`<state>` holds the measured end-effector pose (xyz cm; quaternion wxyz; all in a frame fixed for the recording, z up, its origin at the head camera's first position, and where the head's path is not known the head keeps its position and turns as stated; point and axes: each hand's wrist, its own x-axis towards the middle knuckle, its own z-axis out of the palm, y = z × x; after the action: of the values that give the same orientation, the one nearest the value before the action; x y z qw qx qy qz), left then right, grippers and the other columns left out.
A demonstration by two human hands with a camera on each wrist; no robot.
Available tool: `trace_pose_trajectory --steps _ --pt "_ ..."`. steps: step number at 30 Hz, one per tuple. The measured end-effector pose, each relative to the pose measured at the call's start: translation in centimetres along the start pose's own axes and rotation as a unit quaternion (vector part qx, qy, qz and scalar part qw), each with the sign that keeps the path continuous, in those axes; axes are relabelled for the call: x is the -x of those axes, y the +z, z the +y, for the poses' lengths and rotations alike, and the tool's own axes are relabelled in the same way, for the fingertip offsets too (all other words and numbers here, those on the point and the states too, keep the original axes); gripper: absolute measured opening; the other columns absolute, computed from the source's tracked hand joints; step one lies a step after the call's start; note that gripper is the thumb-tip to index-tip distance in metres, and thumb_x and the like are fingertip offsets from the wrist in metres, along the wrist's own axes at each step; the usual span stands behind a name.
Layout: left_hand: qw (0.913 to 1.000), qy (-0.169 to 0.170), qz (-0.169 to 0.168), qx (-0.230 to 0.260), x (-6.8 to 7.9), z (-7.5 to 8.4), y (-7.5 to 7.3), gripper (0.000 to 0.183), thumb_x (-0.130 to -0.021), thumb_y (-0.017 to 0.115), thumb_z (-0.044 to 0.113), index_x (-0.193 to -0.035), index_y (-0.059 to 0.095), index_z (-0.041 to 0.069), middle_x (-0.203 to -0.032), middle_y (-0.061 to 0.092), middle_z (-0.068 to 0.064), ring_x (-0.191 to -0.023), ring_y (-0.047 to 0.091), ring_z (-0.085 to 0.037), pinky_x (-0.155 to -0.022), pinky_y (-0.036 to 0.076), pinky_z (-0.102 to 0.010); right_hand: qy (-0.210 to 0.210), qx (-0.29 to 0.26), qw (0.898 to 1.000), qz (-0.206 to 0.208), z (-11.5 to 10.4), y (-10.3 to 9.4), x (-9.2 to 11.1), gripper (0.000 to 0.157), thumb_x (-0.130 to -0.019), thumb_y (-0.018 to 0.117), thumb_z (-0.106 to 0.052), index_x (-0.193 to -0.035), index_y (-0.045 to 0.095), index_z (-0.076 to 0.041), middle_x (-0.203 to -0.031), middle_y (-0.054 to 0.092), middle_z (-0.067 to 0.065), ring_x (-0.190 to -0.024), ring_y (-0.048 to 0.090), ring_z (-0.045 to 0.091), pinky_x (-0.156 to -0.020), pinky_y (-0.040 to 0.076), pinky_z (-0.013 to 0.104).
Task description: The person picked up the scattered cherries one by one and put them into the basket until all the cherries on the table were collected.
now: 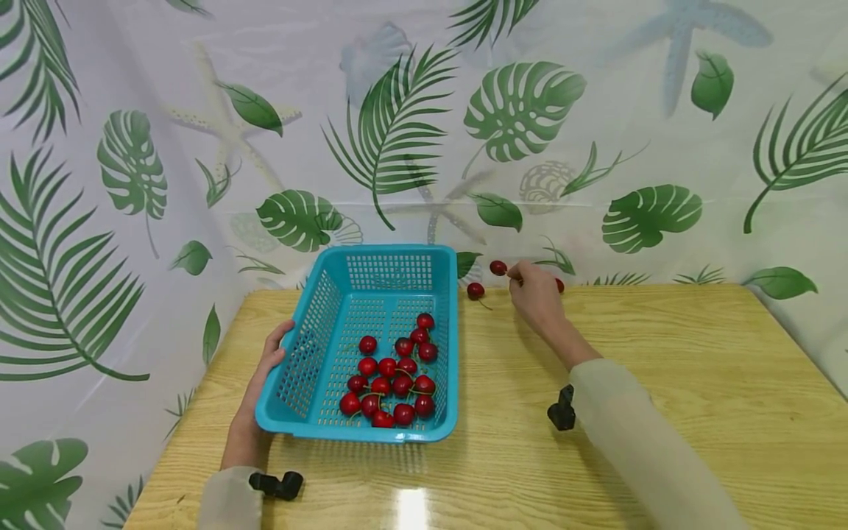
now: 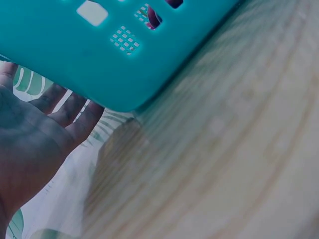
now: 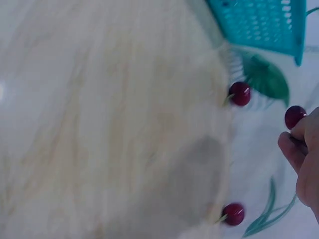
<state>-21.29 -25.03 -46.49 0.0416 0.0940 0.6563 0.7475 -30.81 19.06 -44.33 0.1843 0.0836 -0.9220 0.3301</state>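
Note:
A blue plastic basket (image 1: pixel 358 434) with perforated walls holds several red cherries (image 1: pixel 387 368), mostly toward its near right part. My left hand (image 1: pixel 265 368) rests against the basket's left side; in the left wrist view its fingers (image 2: pixel 67 112) reach to the basket's edge. Right of the basket, my right hand (image 1: pixel 535 298) pinches a cherry (image 1: pixel 498 268) by its stem, held above the table's far edge. One loose cherry (image 1: pixel 475 291) lies between the basket and this hand. Another cherry (image 1: pixel 559 285), partly hidden behind the hand in the head view, shows fully in the right wrist view.
The wooden table (image 1: pixel 662 383) extends to the right of the basket. A white cloth (image 1: pixel 411 147) printed with leaves and starfish hangs behind the table and along its left. Each wrist carries a small black mount (image 1: pixel 562 408).

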Motion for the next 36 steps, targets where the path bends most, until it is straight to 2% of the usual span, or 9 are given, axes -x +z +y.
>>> trace_pose_trajectory --steps 6,8,11,15,18,20,26,31,36 --pt "1.0 -0.002 0.002 -0.001 0.1 -0.1 -0.1 0.049 -0.104 0.018 0.021 -0.151 0.027 0.03 -0.158 0.015 -0.019 -0.133 0.036 -0.018 -0.103 0.035 -0.023 -0.068 -0.071 0.991 0.09 -4.0 0.4 -0.3 0.008 -0.09 0.061 0.005 -0.093 0.069 0.006 -0.088 0.069 0.02 -0.079 0.065 0.033 -0.073 0.054 0.045" --pt "1.0 -0.002 0.003 -0.003 0.1 -0.1 -0.1 0.049 -0.104 0.018 0.021 -0.151 0.026 0.029 -0.158 0.016 -0.018 -0.132 0.036 -0.018 -0.103 0.036 -0.023 -0.099 -0.069 0.987 0.103 -5.4 0.8 -0.3 0.007 -0.089 0.063 0.005 -0.091 0.07 0.004 -0.087 0.071 0.017 -0.078 0.066 0.031 -0.072 0.055 0.044" --pt "1.0 0.002 0.003 -0.003 0.1 -0.2 -0.1 0.05 -0.104 0.018 0.02 -0.152 0.026 0.028 -0.157 0.016 -0.019 -0.131 0.038 -0.017 -0.103 0.036 -0.024 -0.147 -0.052 0.983 0.097 -7.6 1.5 -0.2 0.007 -0.088 0.066 0.004 -0.09 0.072 0.001 -0.088 0.073 0.014 -0.079 0.068 0.028 -0.071 0.055 0.042" --pt "1.0 0.002 0.003 -0.003 0.0 -0.1 -0.1 0.05 -0.104 0.017 0.02 -0.153 0.025 0.028 -0.158 0.016 -0.018 -0.133 0.036 -0.018 -0.104 0.035 -0.024 -0.181 -0.051 0.981 0.046 -10.1 2.5 0.3 0.008 -0.088 0.066 0.004 -0.092 0.072 -0.001 -0.091 0.073 0.013 -0.081 0.068 0.026 -0.072 0.056 0.039" --pt "1.0 0.006 0.001 -0.001 -0.1 -0.1 -0.1 0.05 -0.104 0.018 0.019 -0.152 0.027 0.03 -0.157 0.018 -0.016 -0.133 0.037 -0.018 -0.103 0.035 -0.024 -0.169 -0.046 0.984 -0.023 -11.6 3.3 0.7 0.009 -0.09 0.065 0.003 -0.095 0.071 -0.001 -0.094 0.072 0.012 -0.084 0.068 0.025 -0.074 0.056 0.038" --pt "1.0 0.006 -0.001 0.002 -0.1 -0.2 -0.2 0.049 -0.104 0.018 0.02 -0.151 0.028 0.031 -0.156 0.019 -0.015 -0.133 0.037 -0.017 -0.103 0.036 -0.023 -0.159 -0.021 0.984 -0.073 -12.5 3.9 1.0 0.011 -0.09 0.063 0.003 -0.095 0.071 -0.003 -0.095 0.072 0.01 -0.085 0.068 0.024 -0.074 0.056 0.037" --pt "1.0 0.009 -0.001 0.0 -0.3 -0.4 -0.3 0.049 -0.103 0.02 0.019 -0.149 0.031 0.032 -0.155 0.018 -0.018 -0.129 0.041 -0.012 -0.102 0.037 -0.022 -0.156 0.062 0.965 -0.201 -14.3 5.8 1.6 0.017 -0.088 0.059 0.005 -0.09 0.071 -0.007 -0.094 0.072 0.005 -0.084 0.066 0.02 -0.074 0.055 0.036" --pt "1.0 0.004 -0.002 -0.001 -0.3 -0.2 -0.2 0.05 -0.103 0.02 0.019 -0.151 0.028 0.03 -0.155 0.02 -0.013 -0.131 0.039 -0.014 -0.103 0.036 -0.023 -0.141 0.116 0.95 -0.253 -15.1 6.8 1.5 0.021 -0.085 0.058 0.007 -0.092 0.07 -0.008 -0.093 0.071 0.004 -0.081 0.064 0.019 -0.072 0.055 0.036" --pt "0.9998 0.018 -0.004 -0.002 -0.1 -0.2 -0.4 0.049 -0.103 0.02 0.018 -0.149 0.031 0.031 -0.147 0.03 -0.001 -0.129 0.041 -0.011 -0.103 0.037 -0.022 -0.152 0.175 0.936 -0.265 -15.5 7.4 1.4 0.02 -0.085 0.06 0.006 -0.092 0.069 -0.011 -0.088 0.069 0.001 -0.076 0.062 0.016 -0.066 0.054 0.032"
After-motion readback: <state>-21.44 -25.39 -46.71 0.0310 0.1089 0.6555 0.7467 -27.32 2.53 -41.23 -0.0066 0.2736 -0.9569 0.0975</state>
